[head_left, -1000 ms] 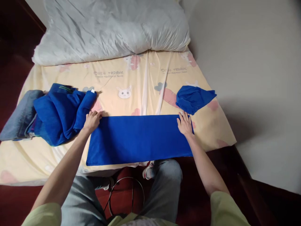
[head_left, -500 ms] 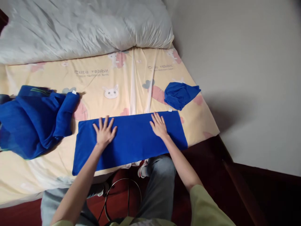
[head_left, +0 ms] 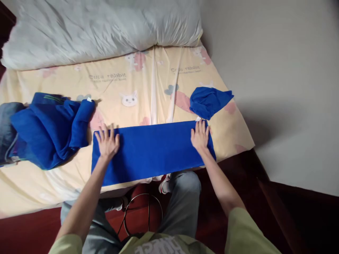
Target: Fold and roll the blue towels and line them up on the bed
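A blue cloth (head_left: 156, 148), folded into a long flat rectangle, lies along the near edge of the bed. On its left end rests my left hand (head_left: 108, 143), palm down with the fingers spread. My right hand (head_left: 200, 135) lies flat on the right end, fingers stretched toward the far edge by a small white tag (head_left: 198, 119). Just beyond that hand sits a crumpled blue cloth (head_left: 209, 102). A larger rumpled blue garment (head_left: 53, 130) is heaped to the left of my left hand.
The bed has a yellow sheet (head_left: 106, 91) printed with rabbits and carrots. A long grey-white pillow or rolled bedding (head_left: 106, 28) lies across the back. To the right rises a pale wall (head_left: 278, 70). Grey-blue denim-like fabric (head_left: 9, 127) lies at the far left.
My hands have moved apart, the left toward the cloth's left end and the right toward its right end. The view has shifted slightly.
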### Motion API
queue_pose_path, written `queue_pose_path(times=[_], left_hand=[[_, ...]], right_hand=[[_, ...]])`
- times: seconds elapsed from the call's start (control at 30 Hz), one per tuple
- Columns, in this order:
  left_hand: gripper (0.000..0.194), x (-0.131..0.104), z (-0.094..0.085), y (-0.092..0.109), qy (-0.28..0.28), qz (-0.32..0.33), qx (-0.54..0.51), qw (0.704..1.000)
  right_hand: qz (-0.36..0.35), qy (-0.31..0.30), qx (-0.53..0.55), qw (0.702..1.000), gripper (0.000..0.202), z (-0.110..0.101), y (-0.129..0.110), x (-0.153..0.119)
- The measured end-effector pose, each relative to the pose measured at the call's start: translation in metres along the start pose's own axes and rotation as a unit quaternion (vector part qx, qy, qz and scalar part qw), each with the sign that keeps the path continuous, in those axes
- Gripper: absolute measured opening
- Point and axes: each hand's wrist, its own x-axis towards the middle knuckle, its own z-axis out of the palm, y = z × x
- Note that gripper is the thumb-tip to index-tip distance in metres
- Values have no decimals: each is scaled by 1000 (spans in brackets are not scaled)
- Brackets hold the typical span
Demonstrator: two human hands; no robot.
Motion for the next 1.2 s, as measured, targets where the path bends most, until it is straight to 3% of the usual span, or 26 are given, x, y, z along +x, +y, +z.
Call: queue_pose_path(times=[0.07, 0.17, 0.23, 0.3, 0.4, 0.5, 0.6, 0.67, 0.73, 1.03, 1.2], left_hand=[[60, -25, 2, 47, -10, 67, -19, 998], [60, -64, 21, 114, -83, 151, -65, 983], [60, -81, 35, 138, -96, 149, -78, 981], [59, -89, 43, 141, -95, 145, -85, 981], [59, -90, 36, 110, -90, 137, -92, 982], [59, -98, 14, 56, -90, 69, -78, 990], [62, -115, -9, 3, -77, -26, -47, 996], [65, -125, -18, -20, -60, -82, -31, 994], [67, -130, -21, -31, -52, -117, -18, 992], [67, -130, -12, -35, -46, -127, -17, 991], [68, -135, -23, -37, -40, -125, -31, 991]], right_hand=[[-74, -5, 39, 996, 60, -1, -56, -33], [-169, -73, 104, 977, 58, 10, -133, -85], [-183, -105, 121, 970, 58, 18, -164, -107], [-191, -115, 125, 967, 58, 22, -171, -114], [-209, -113, 121, 964, 58, 18, -141, -106], [-162, -111, 90, 976, 58, 6, -70, -95], [-42, -100, 37, 993, 62, -2, 15, -91], [1, -86, 10, 996, 63, -3, 60, -91], [7, -75, -7, 997, 64, 0, 84, -92], [-12, -50, -19, 998, 65, 14, 87, -97], [12, -92, -6, 996, 67, -1, 80, -91]])
